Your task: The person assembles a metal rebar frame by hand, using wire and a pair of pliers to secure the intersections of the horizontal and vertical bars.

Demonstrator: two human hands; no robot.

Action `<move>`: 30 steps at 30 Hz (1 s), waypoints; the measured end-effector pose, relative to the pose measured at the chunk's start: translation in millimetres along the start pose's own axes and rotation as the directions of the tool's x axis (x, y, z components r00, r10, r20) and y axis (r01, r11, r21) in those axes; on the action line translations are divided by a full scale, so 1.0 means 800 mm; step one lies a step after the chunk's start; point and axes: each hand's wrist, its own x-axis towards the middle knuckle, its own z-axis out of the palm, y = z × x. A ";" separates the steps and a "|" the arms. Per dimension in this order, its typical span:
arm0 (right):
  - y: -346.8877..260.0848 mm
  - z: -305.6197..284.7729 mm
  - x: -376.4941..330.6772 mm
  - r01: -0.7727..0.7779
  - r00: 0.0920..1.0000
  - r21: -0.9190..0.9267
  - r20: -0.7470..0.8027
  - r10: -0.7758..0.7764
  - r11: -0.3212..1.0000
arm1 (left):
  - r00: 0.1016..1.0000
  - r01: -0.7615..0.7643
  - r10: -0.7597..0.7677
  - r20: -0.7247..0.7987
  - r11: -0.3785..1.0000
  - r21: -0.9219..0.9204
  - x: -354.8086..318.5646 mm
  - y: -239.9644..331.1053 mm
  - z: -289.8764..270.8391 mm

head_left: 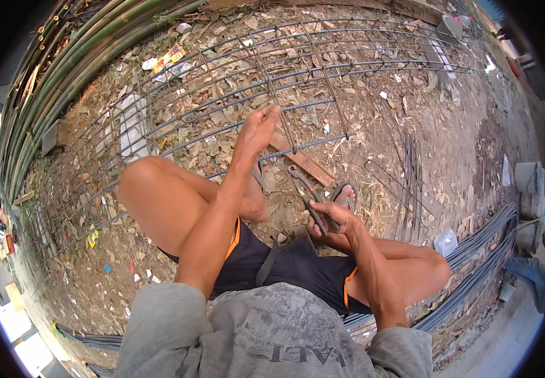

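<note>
A long cage of steel reinforcing bars (310, 104) with square stirrups lies across the ground in front of me. My left hand (258, 131) reaches to its near side. The fingers are closed at a stirrup beside the lengthwise bars; what they pinch, if anything, is too small to make out. Lower and to the right, my right hand (336, 219) is wrapped round the handles of a pair of dark pincers (306, 198). The jaws point up and away from me, just short of a wooden plank (310, 169) that lies partly under the cage.
Bamboo poles (90, 63) are piled at the far left. Pale blocks (134, 126) sit under the cage's left part. Loose thin rods (411, 179) lie to the right. Bundled steel bars (483, 236) run along the lower right, near a clear plastic bag (445, 242). Dry leaves litter the ground.
</note>
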 end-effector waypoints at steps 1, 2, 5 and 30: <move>0.006 0.011 0.004 -0.024 1.000 -0.131 -0.019 0.022 0.991 | 0.991 -0.127 0.129 0.027 0.989 -0.076 0.001 0.020 -0.030; 0.016 0.000 0.015 0.039 0.997 -0.153 -0.060 -0.049 0.987 | 0.970 -0.241 0.239 -0.034 0.961 -0.135 -0.016 0.058 -0.059; -0.012 0.010 0.016 0.067 0.893 -0.226 -0.421 -0.160 0.972 | 0.781 -0.615 0.544 -0.308 0.755 -0.226 -0.104 0.156 -0.189; 0.029 -0.067 0.048 0.030 0.761 -0.231 -0.626 -0.172 0.973 | 0.905 0.424 -0.297 -0.303 0.621 0.659 -0.219 -0.360 -0.173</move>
